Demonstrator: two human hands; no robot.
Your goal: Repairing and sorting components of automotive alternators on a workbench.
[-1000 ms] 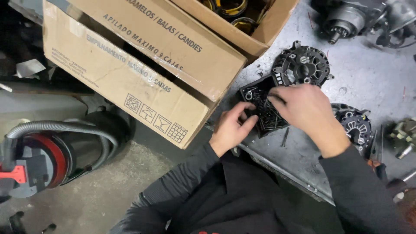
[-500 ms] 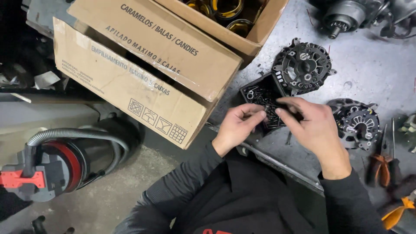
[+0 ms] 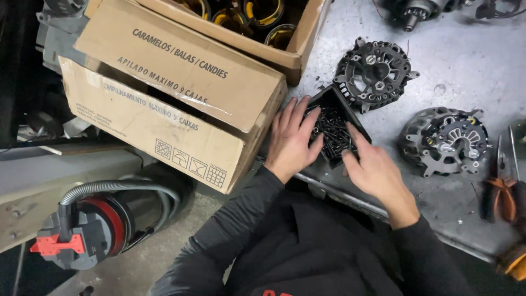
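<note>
1. A brown cardboard box [image 3: 164, 109] fills the upper left of the frame, tilted, with dark print and small handling symbols on its side.
2. An open brown cardboard box [image 3: 285, 46] sits at top centre, its flap resting on the first.

A grey metal surface [image 3: 460, 71], scuffed and stained, is seen from above, edged at the front by a metal rim. A black square tray [image 3: 335, 127] filled with dark screws is set near that front edge. Just behind the tray a black round alternator housing [image 3: 375, 74] is laid flat, and to the right a grey alternator part [image 3: 445, 140] is laid, well apart from it. Pliers with orange-and-black handles [image 3: 501, 189] are placed at the right edge. An open cardboard box [image 3: 257, 33] is rested on the back left.
</note>
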